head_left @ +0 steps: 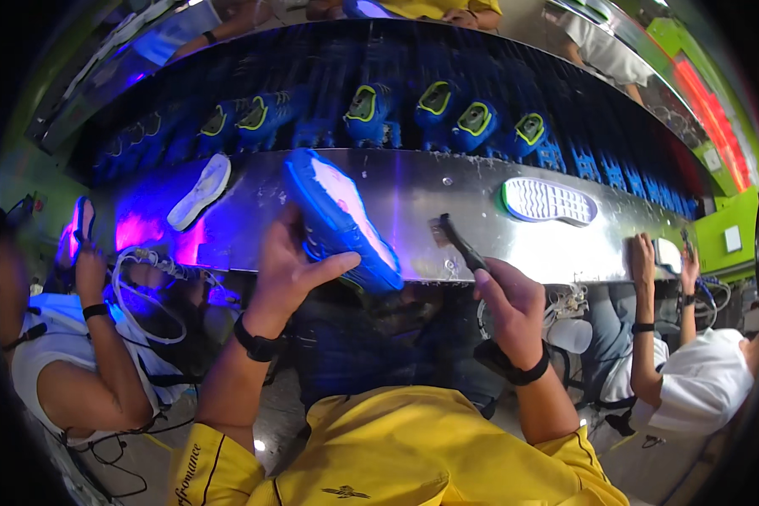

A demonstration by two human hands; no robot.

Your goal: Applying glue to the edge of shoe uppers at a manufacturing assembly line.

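Observation:
In my left hand [291, 266] is a blue shoe upper [341, 221], tilted so its pale bottom, tinged pink and violet, faces up and to the right. My thumb lies along its side and the fingers go behind it, partly hidden. My right hand [514, 304] grips the dark handle of a small brush [461, 240]. The brush's brown bristles point left, apart from the shoe upper. A white shoe sole [199, 192] lies on the metal ledge left of my left hand. Farther right on that ledge rests another white sole [550, 201] with a grid pattern and a green edge.
Beyond the metal ledge [447, 181] runs a dark conveyor [312, 84] carrying several blue shoes with yellow-green collars. Violet light falls on the ledge's left part. Co-workers in white shirts sit at left [84, 363] and right [700, 379]. Hoses [156, 295] hang under the ledge.

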